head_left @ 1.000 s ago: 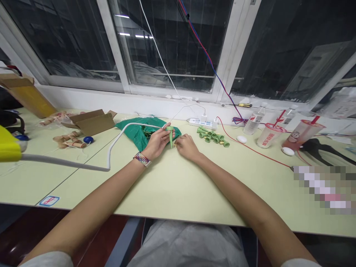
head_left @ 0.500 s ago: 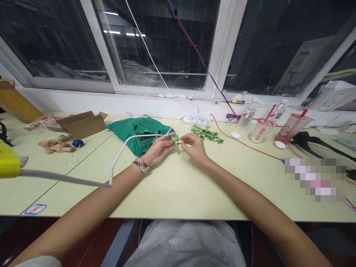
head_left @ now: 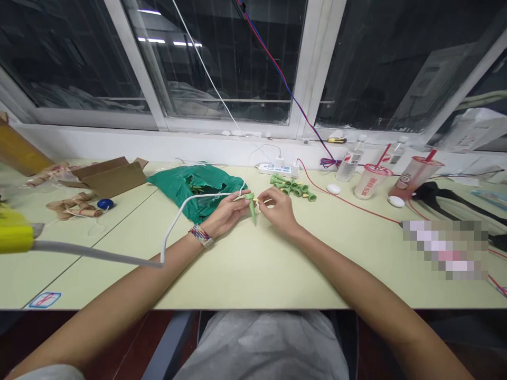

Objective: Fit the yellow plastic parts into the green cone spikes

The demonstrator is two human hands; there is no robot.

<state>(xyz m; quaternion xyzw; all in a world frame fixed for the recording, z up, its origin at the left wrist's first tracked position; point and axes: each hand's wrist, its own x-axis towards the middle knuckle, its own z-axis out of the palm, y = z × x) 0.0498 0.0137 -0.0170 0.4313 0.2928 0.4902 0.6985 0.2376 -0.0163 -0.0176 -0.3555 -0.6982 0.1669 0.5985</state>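
My left hand (head_left: pixel 226 214) pinches a small green cone-shaped plastic piece (head_left: pixel 251 207), tip pointing down, just above the pale green table (head_left: pixel 253 274). My right hand (head_left: pixel 278 209) is closed in a pinch on a small yellow part (head_left: pixel 259 200) at the cone's wide top end. Behind the hands lies a torn green plastic bag (head_left: pixel 196 187) with more pieces inside. A pile of several similar green pieces (head_left: pixel 293 187) lies to the right behind my right hand.
A white cable (head_left: pixel 174 227) runs from a yellow tool (head_left: pixel 16 237) at the left edge. Cardboard box (head_left: pixel 109 177), blue ball (head_left: pixel 105 203), power strip (head_left: pixel 279 170), red wire (head_left: pixel 356 208), a water bottle (head_left: pixel 350 164) and two drink cups (head_left: pixel 370 182) stand along the back.
My right hand lifted from the table and pinched the yellow part at the cone's top. The cone has come a little nearer to me. The view shifted slightly.
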